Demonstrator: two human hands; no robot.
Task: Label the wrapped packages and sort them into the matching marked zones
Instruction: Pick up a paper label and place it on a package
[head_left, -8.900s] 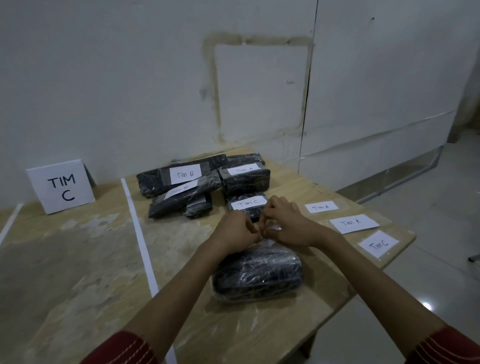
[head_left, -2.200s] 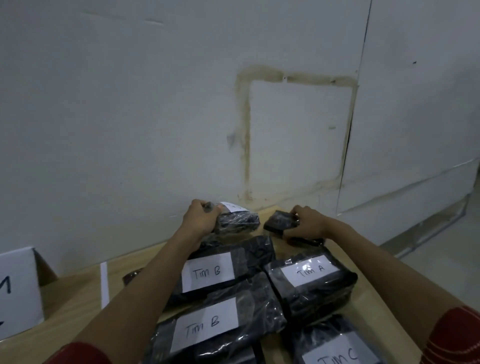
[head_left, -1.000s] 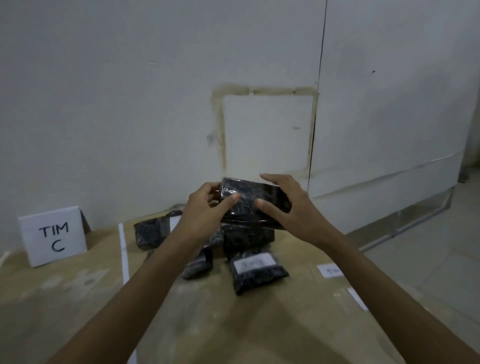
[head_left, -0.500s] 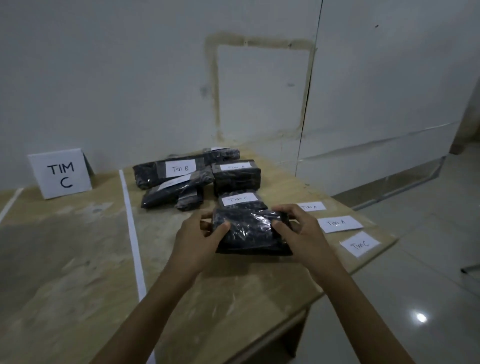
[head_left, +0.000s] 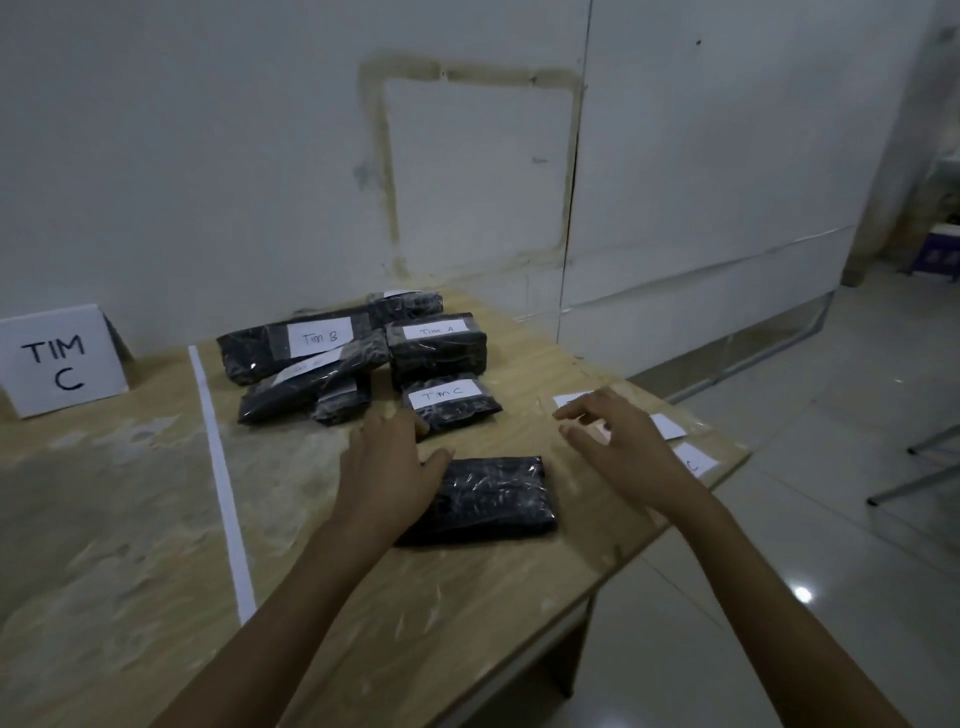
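Unlabelled package (head_left: 493, 499) one, left hand (head_left: 387, 467), right hand (head_left: 623, 452)

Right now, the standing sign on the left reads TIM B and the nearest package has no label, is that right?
Not quite: in the head view the sign reads TIM C. The nearest package indeed shows no label.

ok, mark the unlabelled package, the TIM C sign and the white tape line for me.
unlabelled package (head_left: 493, 499): head view, middle of its wrapped top.
TIM C sign (head_left: 57, 361): head view, centre of the white card.
white tape line (head_left: 223, 488): head view, midway along the strip.
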